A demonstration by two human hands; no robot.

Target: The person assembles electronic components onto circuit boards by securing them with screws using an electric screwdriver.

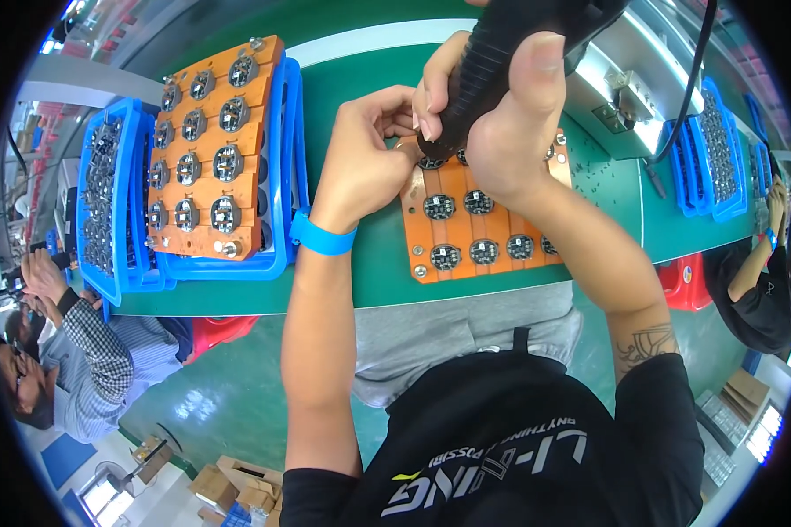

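Note:
My right hand is wrapped round a thick black handheld power tool, which looks like an electric screwdriver. The tool's lower end points down at the far-left corner of an orange fixture plate. Rows of round circuit boards sit in this plate, which lies on the green table in front of me. My left hand, with a blue band at the wrist, is closed in a pinch beside the tool's end. What its fingertips hold, if anything, is hidden. My right forearm and hand cover part of the plate's right side.
A second orange plate with round boards rests on stacked blue trays at left. Beside it, a blue bin holds many small parts. Grey metal equipment and more blue bins stand at right. Other people sit on both sides.

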